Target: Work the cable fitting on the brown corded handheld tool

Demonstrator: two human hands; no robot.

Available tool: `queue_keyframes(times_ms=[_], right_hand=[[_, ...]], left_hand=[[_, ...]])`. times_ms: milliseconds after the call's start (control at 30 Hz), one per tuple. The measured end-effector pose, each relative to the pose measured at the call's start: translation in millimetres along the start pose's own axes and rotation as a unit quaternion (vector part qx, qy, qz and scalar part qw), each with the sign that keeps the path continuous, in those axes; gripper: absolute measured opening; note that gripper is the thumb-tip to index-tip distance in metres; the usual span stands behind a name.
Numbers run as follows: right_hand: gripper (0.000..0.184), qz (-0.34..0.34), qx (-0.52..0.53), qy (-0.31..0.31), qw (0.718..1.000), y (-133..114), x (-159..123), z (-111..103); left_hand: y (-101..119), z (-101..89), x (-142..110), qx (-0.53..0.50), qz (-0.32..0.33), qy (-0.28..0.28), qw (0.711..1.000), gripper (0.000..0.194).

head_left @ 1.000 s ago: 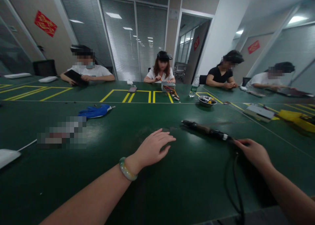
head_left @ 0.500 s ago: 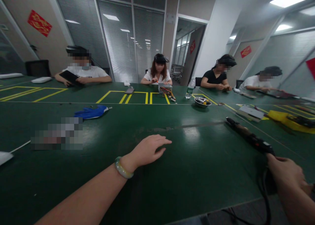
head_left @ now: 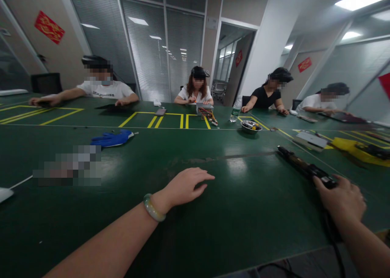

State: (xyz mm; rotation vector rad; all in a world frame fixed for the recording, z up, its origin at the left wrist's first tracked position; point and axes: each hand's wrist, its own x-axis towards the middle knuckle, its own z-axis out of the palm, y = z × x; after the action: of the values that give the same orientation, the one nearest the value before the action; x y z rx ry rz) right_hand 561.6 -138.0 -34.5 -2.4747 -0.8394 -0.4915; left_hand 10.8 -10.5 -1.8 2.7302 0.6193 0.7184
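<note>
R hand (head_left: 341,200) was at the far right of the view, its fingers (head_left: 325,182) clenched over the rear end of a corded hand tool (head_left: 304,168), grasping it. The tool was long, black and brown, w/ a pale band nr the held end, and lay angled across the green surface (head_left: 243,225), its front end pointing away from the person and to the right. Its black cable (head_left: 330,229) ran down from under R hand toward the near edge of the surface.

L hand (head_left: 185,186) was well apart from the tool, nr the middle of the view, palm down, w/ its fingers (head_left: 204,175) released and slightly spread, on or just above the surface. A pale green bangle (head_left: 154,207) sat on L wrist.

Left of L hand lay a pixelated patch (head_left: 70,166), too blurred to tell what it was, and beyond it a blue glove (head_left: 112,138). Further off were a steel bowl (head_left: 250,126) w/ small items in it, a plastic water bottle (head_left: 235,109), and a metal box w/ coloured wires (head_left: 204,112). A yellow item (head_left: 356,155) lay at the right. Four co-workers (head_left: 195,89) sat along the far side and far right of the surface, w/ yellow tape lines (head_left: 134,118) marked out in front of them.
</note>
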Motion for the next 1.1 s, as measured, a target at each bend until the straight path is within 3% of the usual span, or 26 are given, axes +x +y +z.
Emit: queue_keyframes(times_ms=[167, 333, 467, 600, 733, 867, 1000, 1100], right_hand=[[0.091, 0.083, -0.011, -0.092, 0.992, -12.5, 26.3, 10.5], [0.081, 0.135, -0.016, -0.110, 0.985, -3.7, 49.7, 24.8], [0.076, 0.132, -0.007, -0.103, 0.986, -1.1, 50.1, 27.0], [0.070, 0.063, -0.018, -0.101, 0.993, -19.0, 31.3, 25.2], [0.060, -0.105, 0.003, -0.158, 0.982, -78.7, -12.8, 19.5], [0.050, -0.274, 0.082, -0.199, 0.937, -173.1, -86.7, 9.0], [0.052, -0.380, 0.167, -0.231, 0.880, -268.1, -173.2, -4.1], [0.054, -0.426, 0.212, -0.247, 0.844, -317.2, -219.8, -12.0]], left_hand=[[0.3, 0.2, 0.7, -0.008, -0.003, -0.006, 1.000, 0.038], [0.9, 0.4, 2.0, -0.007, -0.002, -0.006, 1.000, 0.038], [0.2, 3.1, 3.4, -0.003, 0.002, 0.002, 1.000, 0.037], [-1.9, 4.7, 3.7, -0.002, -0.001, 0.018, 1.000, 0.037], [-0.8, 2.2, 4.7, 0.010, -0.014, 0.054, 0.998, 0.040], [3.8, -2.0, 7.0, 0.039, -0.041, 0.113, 0.992, 0.044], [-1.0, -3.0, 5.6, 0.086, -0.085, 0.167, 0.979, 0.043], [-14.2, -0.8, 2.5, 0.125, -0.128, 0.172, 0.969, 0.042]])
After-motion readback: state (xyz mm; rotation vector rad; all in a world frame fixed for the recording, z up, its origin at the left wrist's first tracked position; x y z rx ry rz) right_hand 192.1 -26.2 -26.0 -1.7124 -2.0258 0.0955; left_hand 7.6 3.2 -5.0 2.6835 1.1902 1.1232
